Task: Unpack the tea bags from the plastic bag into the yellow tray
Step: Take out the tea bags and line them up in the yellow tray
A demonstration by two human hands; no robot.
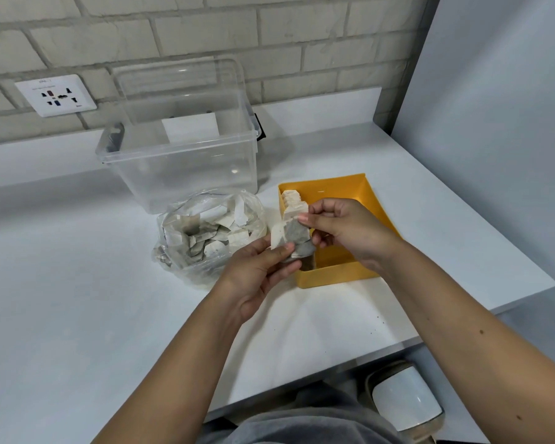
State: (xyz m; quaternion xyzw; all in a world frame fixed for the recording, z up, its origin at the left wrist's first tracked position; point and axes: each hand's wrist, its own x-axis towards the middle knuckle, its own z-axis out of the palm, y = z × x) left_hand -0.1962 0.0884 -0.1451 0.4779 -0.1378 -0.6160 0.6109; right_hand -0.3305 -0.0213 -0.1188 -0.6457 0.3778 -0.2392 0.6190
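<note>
A clear plastic bag [205, 232] full of loose tea bags lies open on the white table, left of the yellow tray [343, 274]. A row of several tea bags [293, 203] stands along the tray's left wall. Over the tray's near left corner both hands hold one tea bag [293, 237]. My left hand [260, 270] pinches its lower edge from the left. My right hand [343, 229] pinches its top from the right, with the wrist across the tray.
An empty clear storage bin [180, 155] with its lid leaning on the brick wall stands behind the bag. A wall socket [56, 96] is at the far left. The table edge runs diagonally at the right, with a white chair armrest [404, 398] below it.
</note>
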